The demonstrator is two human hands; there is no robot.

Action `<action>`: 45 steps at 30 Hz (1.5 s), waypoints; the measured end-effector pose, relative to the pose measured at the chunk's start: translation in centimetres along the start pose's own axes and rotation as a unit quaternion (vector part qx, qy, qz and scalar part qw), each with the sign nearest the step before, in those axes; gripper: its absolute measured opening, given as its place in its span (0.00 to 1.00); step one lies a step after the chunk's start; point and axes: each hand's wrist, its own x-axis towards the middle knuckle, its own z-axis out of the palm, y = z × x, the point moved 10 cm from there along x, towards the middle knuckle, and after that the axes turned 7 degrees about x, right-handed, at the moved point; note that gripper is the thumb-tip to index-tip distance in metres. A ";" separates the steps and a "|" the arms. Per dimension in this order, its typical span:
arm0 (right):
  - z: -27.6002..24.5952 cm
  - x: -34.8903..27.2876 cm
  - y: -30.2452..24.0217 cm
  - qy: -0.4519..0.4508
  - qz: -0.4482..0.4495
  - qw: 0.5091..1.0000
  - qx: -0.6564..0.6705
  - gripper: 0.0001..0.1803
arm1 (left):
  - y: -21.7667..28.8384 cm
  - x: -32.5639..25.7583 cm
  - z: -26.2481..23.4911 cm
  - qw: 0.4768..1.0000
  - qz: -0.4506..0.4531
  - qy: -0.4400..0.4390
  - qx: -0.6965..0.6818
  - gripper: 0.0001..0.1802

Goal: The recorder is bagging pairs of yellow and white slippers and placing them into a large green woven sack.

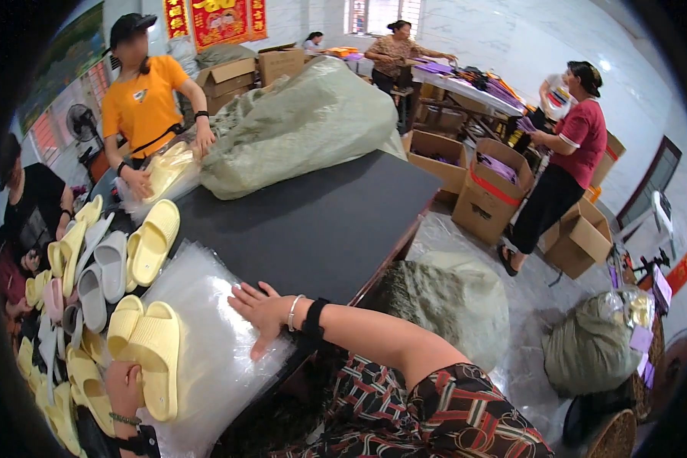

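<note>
Right grip (261,313) spread wide, fingers apart on clear plastic bags (210,313) by the near edge of the counter (305,225), left grip (125,385) at a yellow slipper pair (160,355) over the bags' left side, fingers partly hidden, clamped or not, can't tell, left forearm cut off below.
</note>
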 end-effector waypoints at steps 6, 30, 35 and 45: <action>-0.1 -0.3 0.2 -0.010 0.006 1.000 0.010 0.80 | -2.9 -0.4 -1.8 0.983 -0.130 0.080 -0.099 0.06; 0.3 -0.2 0.6 0.012 -0.006 0.999 0.034 0.82 | -8.2 3.3 8.9 0.943 -0.290 -0.054 -0.157 0.17; 0.2 -0.7 0.6 0.011 -0.003 0.999 0.030 0.82 | -10.0 3.1 9.2 0.961 -0.257 0.044 -0.090 0.12; -0.1 1.1 0.0 0.034 -0.038 0.998 0.023 0.82 | -1.5 6.7 -3.5 0.957 -0.149 0.153 -0.198 0.11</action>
